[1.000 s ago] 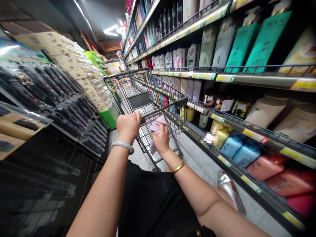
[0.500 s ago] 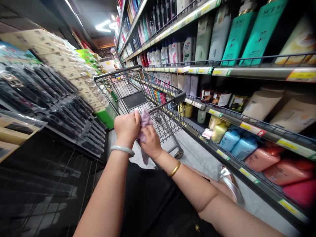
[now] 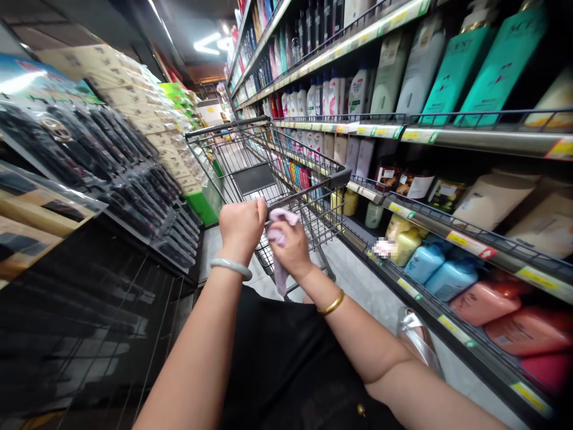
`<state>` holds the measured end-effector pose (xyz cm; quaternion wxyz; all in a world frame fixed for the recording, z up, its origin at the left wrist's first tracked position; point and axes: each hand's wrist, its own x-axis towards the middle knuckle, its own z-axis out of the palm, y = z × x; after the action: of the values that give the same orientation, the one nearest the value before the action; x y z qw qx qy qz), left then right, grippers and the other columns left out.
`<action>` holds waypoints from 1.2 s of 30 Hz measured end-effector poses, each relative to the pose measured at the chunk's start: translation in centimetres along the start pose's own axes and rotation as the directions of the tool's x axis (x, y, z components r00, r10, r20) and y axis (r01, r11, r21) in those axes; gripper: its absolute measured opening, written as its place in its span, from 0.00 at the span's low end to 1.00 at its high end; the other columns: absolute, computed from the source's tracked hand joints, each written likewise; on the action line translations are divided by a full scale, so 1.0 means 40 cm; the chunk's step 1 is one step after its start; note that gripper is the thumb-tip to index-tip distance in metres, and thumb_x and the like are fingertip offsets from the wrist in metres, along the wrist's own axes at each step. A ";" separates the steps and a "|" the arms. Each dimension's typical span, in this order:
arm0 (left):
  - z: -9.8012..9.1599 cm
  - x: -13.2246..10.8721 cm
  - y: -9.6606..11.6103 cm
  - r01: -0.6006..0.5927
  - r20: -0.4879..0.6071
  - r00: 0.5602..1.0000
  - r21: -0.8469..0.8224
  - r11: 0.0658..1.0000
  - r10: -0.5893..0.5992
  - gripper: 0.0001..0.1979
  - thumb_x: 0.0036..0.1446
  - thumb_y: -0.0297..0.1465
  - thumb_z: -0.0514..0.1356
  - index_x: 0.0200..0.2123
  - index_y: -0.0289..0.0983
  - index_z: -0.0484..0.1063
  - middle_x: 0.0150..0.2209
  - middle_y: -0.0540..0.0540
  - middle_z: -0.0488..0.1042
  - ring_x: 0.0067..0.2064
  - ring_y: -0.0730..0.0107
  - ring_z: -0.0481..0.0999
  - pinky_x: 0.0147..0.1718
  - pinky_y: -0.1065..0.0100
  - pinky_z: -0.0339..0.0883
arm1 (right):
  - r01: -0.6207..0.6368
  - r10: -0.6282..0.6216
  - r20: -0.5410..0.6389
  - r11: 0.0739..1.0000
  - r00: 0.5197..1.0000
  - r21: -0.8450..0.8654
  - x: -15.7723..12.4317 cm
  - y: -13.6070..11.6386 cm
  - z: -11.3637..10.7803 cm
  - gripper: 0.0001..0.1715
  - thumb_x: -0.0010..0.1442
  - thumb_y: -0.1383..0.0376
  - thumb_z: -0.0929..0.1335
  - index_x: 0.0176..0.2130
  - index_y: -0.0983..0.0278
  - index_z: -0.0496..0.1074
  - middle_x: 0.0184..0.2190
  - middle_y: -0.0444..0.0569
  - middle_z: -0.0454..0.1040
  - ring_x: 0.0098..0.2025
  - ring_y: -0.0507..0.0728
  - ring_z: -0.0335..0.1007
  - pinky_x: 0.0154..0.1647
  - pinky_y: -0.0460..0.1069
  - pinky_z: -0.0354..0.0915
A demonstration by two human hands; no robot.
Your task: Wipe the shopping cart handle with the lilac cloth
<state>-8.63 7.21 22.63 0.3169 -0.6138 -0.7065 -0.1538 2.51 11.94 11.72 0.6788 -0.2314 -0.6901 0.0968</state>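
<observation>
My left hand (image 3: 242, 230), with a pale bangle on its wrist, is closed in a fist at the near left end of the shopping cart's handle (image 3: 308, 194). The fingers are turned away from me, wrapped round the bar. My right hand (image 3: 293, 248), a gold bangle on its wrist, is closed on a pale purple cloth (image 3: 281, 272). Part of the cloth bunches above the fingers and a tail hangs below them. That hand is just right of my left hand, close to the handle. Beyond both hands is the wire basket of the shopping cart (image 3: 253, 178).
Shelves (image 3: 478, 143) of bottles and jars run along the right. On the left hang rows of dark packaged items (image 3: 147, 185), with stacked cartons (image 3: 111, 89) beyond. A green box (image 3: 201, 206) stands left of the cart. A foot in a silver shoe (image 3: 418, 337) is on the tiled floor.
My right hand has moved with the cloth a little to the right, away from my left fist. The cloth's top now curls over the fingers. The whole view has shifted slightly.
</observation>
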 end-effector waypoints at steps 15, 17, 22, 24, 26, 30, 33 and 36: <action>-0.020 -0.028 0.004 0.022 -0.001 1.000 -0.027 0.999 -0.022 0.34 0.73 0.41 0.39 0.29 0.36 0.80 0.30 0.38 0.81 0.33 0.56 0.79 0.30 0.59 0.46 | -0.233 0.231 -0.270 0.972 0.935 0.025 0.027 0.056 -0.039 0.29 0.57 0.65 0.70 0.58 0.61 0.66 0.55 0.56 0.70 0.58 0.61 0.69 0.64 0.62 0.65; -0.021 -0.028 0.008 0.045 0.004 0.999 -0.022 0.999 -0.045 0.34 0.73 0.41 0.39 0.29 0.35 0.80 0.30 0.37 0.81 0.33 0.56 0.79 0.31 0.59 0.47 | -0.298 0.289 -0.307 0.954 0.907 0.019 0.029 0.061 -0.050 0.21 0.57 0.64 0.69 0.51 0.62 0.70 0.49 0.55 0.72 0.53 0.60 0.70 0.61 0.61 0.67; -0.023 -0.030 0.009 0.053 0.008 0.999 -0.038 0.998 -0.053 0.34 0.73 0.41 0.39 0.29 0.35 0.80 0.29 0.37 0.81 0.33 0.56 0.79 0.31 0.60 0.48 | -0.075 0.069 0.077 0.995 0.995 0.070 -0.026 0.000 -0.030 0.14 0.54 0.68 0.69 0.43 0.61 0.72 0.43 0.51 0.72 0.48 0.59 0.71 0.54 0.55 0.70; -0.025 -0.033 0.005 0.035 0.000 0.999 -0.054 0.998 -0.035 0.34 0.73 0.42 0.39 0.29 0.36 0.80 0.29 0.38 0.81 0.33 0.57 0.79 0.31 0.60 0.48 | -0.099 0.098 0.016 0.993 0.995 0.060 -0.030 0.020 -0.034 0.12 0.54 0.68 0.69 0.42 0.61 0.72 0.42 0.51 0.71 0.49 0.59 0.70 0.55 0.56 0.69; -0.026 -0.035 0.004 0.027 -0.003 1.000 -0.060 0.998 -0.027 0.34 0.73 0.42 0.39 0.29 0.36 0.80 0.29 0.39 0.81 0.33 0.58 0.79 0.31 0.59 0.48 | -0.226 0.228 -0.190 0.974 0.955 0.033 -0.018 0.065 -0.047 0.11 0.56 0.65 0.69 0.41 0.62 0.70 0.42 0.51 0.70 0.49 0.60 0.69 0.57 0.59 0.67; -0.022 -0.033 0.006 0.054 -0.007 0.998 -0.055 0.997 -0.054 0.34 0.73 0.41 0.39 0.29 0.36 0.80 0.28 0.38 0.81 0.32 0.58 0.79 0.31 0.59 0.49 | -0.294 0.284 -0.331 0.956 0.900 0.022 -0.017 0.092 -0.050 0.13 0.56 0.63 0.69 0.43 0.63 0.70 0.51 0.57 0.67 0.56 0.62 0.66 0.62 0.62 0.64; -0.017 -0.032 0.005 0.055 -0.020 0.998 -0.064 0.996 -0.056 0.34 0.73 0.41 0.39 0.29 0.36 0.80 0.28 0.38 0.80 0.33 0.58 0.79 0.32 0.59 0.50 | -0.078 0.078 -0.009 0.996 0.997 0.053 -0.063 0.034 -0.024 0.13 0.55 0.67 0.69 0.43 0.61 0.71 0.49 0.55 0.71 0.56 0.61 0.68 0.60 0.59 0.67; -0.016 -0.033 0.002 0.045 -0.015 0.999 -0.078 0.996 -0.046 0.34 0.73 0.41 0.39 0.29 0.36 0.80 0.29 0.38 0.80 0.33 0.57 0.78 0.32 0.60 0.50 | 0.031 -0.049 0.212 0.996 0.976 0.087 -0.090 0.006 -0.016 0.13 0.54 0.70 0.69 0.42 0.60 0.72 0.44 0.52 0.74 0.51 0.59 0.71 0.55 0.56 0.70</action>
<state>-8.31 5.81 22.25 0.2952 -0.6082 -0.7110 -0.1933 3.09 10.41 8.42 0.6115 -0.1773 -0.7591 0.1360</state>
